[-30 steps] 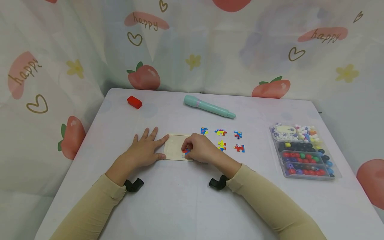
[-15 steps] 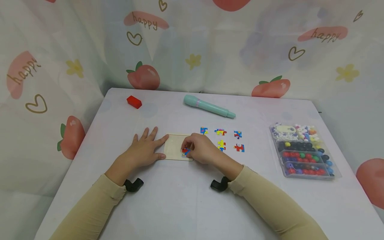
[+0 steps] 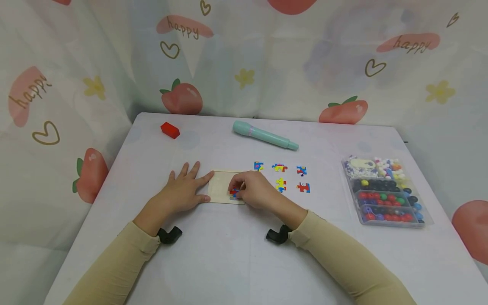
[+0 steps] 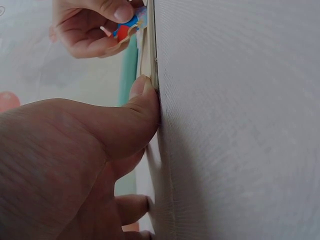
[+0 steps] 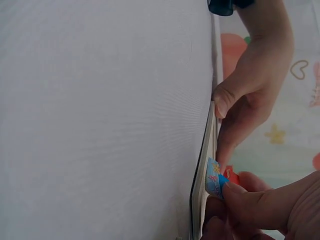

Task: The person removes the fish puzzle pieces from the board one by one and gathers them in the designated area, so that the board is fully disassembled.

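In the head view, a shallow wooden puzzle tray (image 3: 220,187) lies on the white table. My left hand (image 3: 183,192) is spread on the table at its left side, with thumb and index fingertip against the tray's left edge. Over the tray's right part, my right hand (image 3: 256,189) pinches a red and blue puzzle piece (image 3: 234,193) between thumb and fingers. The right wrist view shows this jigsaw piece (image 5: 214,177) tilted at the tray's near edge, its light-blue flowered part outward. My right hand hides the tray's right end.
Several loose puzzle pieces (image 3: 303,187) lie in rows right of the tray. Behind are a mint-green pen-like stick (image 3: 264,135) and a red block (image 3: 170,130). A clear compartment box of beads (image 3: 386,192) stands at the right.
My right hand shifts very slightly left and toward me, and the pinched puzzle piece tips a little with it. My left hand stays in place on the tray's edge.
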The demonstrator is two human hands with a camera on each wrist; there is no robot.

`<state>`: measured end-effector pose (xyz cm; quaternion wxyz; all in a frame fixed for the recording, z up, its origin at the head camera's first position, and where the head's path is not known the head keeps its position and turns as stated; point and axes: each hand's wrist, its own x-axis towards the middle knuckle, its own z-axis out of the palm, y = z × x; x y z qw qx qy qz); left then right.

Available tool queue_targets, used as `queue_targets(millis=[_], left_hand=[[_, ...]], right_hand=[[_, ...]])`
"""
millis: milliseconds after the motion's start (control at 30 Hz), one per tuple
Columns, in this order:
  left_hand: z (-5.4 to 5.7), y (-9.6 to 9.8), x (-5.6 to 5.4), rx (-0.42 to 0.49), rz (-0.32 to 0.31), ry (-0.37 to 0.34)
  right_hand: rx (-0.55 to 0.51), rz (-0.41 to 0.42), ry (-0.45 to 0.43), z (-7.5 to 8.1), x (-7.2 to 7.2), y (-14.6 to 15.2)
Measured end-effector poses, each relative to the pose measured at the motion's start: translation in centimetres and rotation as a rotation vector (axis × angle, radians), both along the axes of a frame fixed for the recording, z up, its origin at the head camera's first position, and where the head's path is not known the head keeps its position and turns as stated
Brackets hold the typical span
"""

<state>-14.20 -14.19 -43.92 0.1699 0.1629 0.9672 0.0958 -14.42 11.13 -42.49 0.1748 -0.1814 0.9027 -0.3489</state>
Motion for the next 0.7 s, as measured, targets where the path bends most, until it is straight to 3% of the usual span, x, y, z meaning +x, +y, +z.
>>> queue_targets(millis=[333,700], left_hand=[[0.1,-0.2,0.0,0.006,-0.002,-0.012],[0.2,-0.2,0.1,0.017,-0.012,-0.003]], right_hand=[[-0.053,-0.043,-0.073,0.8,-0.1,0.9],[-0.05,-0.1,-0.133,2.0,0.3,5.5]])
